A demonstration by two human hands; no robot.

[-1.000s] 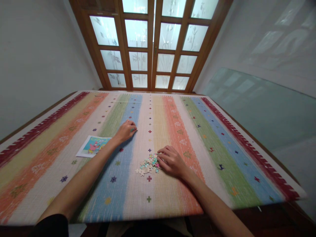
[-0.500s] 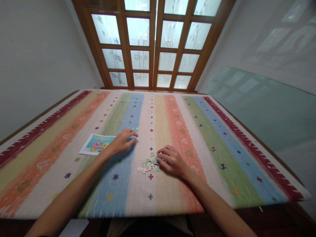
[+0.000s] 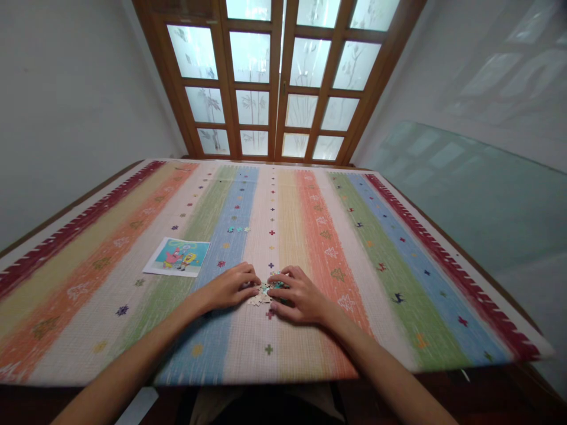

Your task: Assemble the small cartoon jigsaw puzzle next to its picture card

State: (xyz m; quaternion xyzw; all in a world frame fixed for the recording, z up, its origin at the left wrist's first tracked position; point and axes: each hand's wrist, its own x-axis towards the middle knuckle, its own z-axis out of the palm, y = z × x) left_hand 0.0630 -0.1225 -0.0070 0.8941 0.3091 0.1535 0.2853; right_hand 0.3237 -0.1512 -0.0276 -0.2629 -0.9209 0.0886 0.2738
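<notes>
A small heap of pastel jigsaw pieces (image 3: pixel 264 291) lies on a striped, many-coloured mat (image 3: pixel 336 248). Both hands rest palm down at the heap. My left hand (image 3: pixel 231 287) is at its left side, fingers curled onto the pieces. My right hand (image 3: pixel 297 294) covers its right side, fingers bent over the pieces. Much of the heap is hidden under them. Farther off, a short row of joined pieces (image 3: pixel 238 229) lies on the blue stripe. A cartoon picture card (image 3: pixel 178 257) lies flat to the left.
The mat covers a wooden table whose near edge (image 3: pixel 274 378) runs just below my forearms. A wooden door with frosted glass panes (image 3: pixel 283 77) stands behind the table. A glass sheet (image 3: pixel 478 195) leans against the right wall.
My left hand has left the joined pieces on the blue stripe and drawn back to the heap, beside my right hand. The right hand has stayed on the heap.
</notes>
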